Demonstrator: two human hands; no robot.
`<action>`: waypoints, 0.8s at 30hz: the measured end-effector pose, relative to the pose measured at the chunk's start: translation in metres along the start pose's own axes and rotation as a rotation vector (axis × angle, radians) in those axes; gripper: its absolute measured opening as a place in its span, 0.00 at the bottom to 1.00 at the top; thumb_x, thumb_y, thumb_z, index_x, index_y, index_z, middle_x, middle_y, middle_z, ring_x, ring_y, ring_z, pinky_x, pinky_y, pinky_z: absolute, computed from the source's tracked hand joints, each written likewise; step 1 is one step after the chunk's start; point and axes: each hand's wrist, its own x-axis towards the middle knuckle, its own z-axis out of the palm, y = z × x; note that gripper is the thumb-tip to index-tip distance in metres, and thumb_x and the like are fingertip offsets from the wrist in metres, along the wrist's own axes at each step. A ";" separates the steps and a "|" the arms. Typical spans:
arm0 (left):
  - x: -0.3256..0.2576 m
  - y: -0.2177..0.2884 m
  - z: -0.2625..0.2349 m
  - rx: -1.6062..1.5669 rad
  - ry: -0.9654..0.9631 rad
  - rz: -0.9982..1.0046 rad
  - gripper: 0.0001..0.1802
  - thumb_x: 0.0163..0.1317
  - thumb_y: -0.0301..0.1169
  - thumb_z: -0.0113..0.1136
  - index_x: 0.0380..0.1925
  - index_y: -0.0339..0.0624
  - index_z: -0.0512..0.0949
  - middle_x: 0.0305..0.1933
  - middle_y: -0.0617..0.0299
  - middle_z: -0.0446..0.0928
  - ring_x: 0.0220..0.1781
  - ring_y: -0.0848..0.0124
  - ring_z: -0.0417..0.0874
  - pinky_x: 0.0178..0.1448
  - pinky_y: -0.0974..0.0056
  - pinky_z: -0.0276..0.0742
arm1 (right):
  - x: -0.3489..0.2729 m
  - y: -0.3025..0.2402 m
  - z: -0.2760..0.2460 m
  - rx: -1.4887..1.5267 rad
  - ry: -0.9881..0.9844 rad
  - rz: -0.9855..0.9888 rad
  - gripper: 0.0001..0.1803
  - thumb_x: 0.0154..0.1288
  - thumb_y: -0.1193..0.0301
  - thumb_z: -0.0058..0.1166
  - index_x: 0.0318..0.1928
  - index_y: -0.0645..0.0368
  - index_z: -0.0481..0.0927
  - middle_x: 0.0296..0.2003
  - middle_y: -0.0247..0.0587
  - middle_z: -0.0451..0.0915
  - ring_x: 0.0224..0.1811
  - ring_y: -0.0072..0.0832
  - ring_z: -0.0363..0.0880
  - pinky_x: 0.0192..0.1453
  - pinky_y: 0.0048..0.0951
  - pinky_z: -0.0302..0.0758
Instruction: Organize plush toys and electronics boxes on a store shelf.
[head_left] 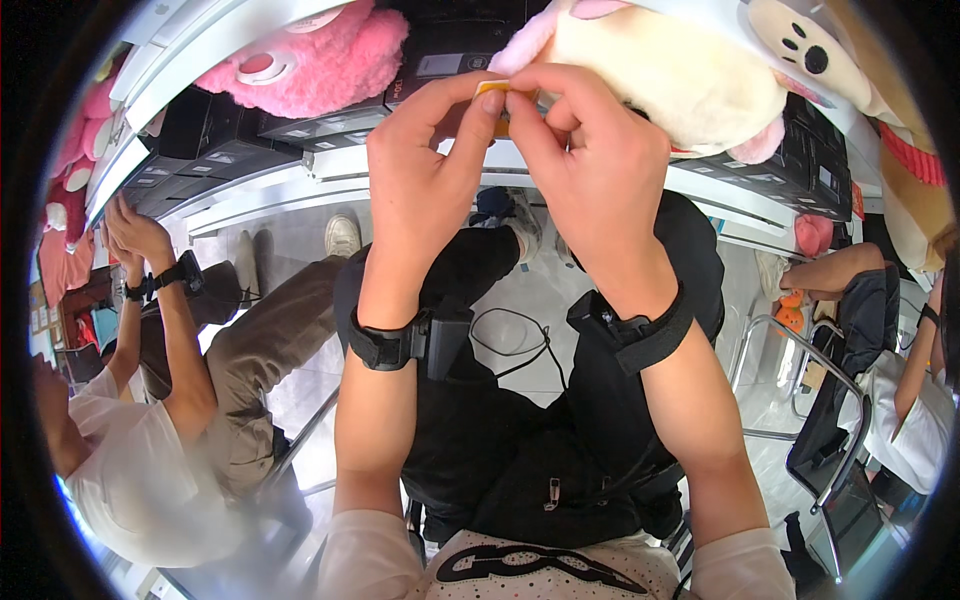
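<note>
Both of my hands meet at the top middle, fingertips nearly touching. Between them is a small flat piece, yellow with a white edge; most of it is hidden by my fingers, so its kind is unclear. My left hand pinches this piece between thumb and index finger. My right hand is closed too, its thumb and fingertips pressed at the piece's right end. Black straps with small boxes sit on my left wrist and right wrist.
A pink plush toy and a cream plush toy lie beyond my hands, by black boxes on white shelving. A co-worker's hands are at the left. Another person sits at the right near a metal-framed chair. A cable hangs between my knees.
</note>
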 end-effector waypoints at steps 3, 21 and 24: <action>-0.002 0.000 0.003 -0.024 -0.011 -0.014 0.09 0.70 0.27 0.64 0.45 0.33 0.85 0.39 0.57 0.87 0.40 0.72 0.89 0.46 0.69 0.81 | -0.002 0.002 -0.003 -0.019 -0.001 -0.026 0.04 0.63 0.73 0.65 0.37 0.52 0.85 0.24 0.35 0.85 0.23 0.32 0.84 0.28 0.30 0.75; -0.003 0.003 0.004 -0.009 -0.035 -0.004 0.12 0.74 0.29 0.62 0.50 0.31 0.83 0.40 0.62 0.86 0.40 0.79 0.84 0.46 0.72 0.81 | -0.003 0.004 0.001 -0.010 0.024 -0.055 0.06 0.60 0.74 0.68 0.38 0.54 0.85 0.16 0.30 0.78 0.16 0.22 0.76 0.24 0.23 0.70; -0.002 0.004 0.007 -0.062 -0.010 -0.063 0.11 0.73 0.28 0.63 0.49 0.32 0.83 0.41 0.61 0.86 0.40 0.79 0.84 0.46 0.73 0.80 | -0.003 0.006 0.000 -0.045 0.020 -0.063 0.07 0.60 0.74 0.68 0.38 0.55 0.85 0.16 0.30 0.78 0.16 0.22 0.77 0.24 0.23 0.71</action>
